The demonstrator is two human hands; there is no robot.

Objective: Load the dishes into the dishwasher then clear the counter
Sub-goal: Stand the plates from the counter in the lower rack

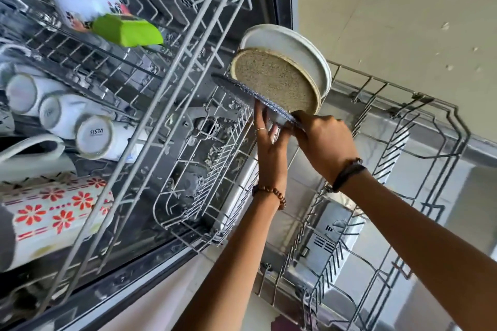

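On the underside of one white mug [94,136] in the upper rack [150,105] I read "SISTA"; two more white mugs [49,113] lie beside it with their bases toward me, their print too small to read. No other writing is legible.

My right hand [324,142] grips the near edge of a blue patterned plate [242,91], fingers curled over its rim. My left hand [269,140] is under that same plate, fingers fairly straight and pressed against its lower face, a ring on one finger. The blue plate stands on edge over the far corner of the lower rack [398,169], just in front of a speckled tan plate [277,80] and a white plate [295,51], the three packed close and tilted the same way.

The plates sit just beside the right edge of the upper rack, which is pulled out and overhangs the lower one. The lower rack's wire tines to the right of my hands and nearer to me hold nothing I can see. A small wire basket [199,169] hangs at the near corner of the upper rack, close to my left wrist.

Farther along the upper rack lie a white bowl with a flower print [86,0], a green plastic piece [129,29] and a dish with red flowers [53,212]. Beige floor tiles [390,21] lie beyond the plates.
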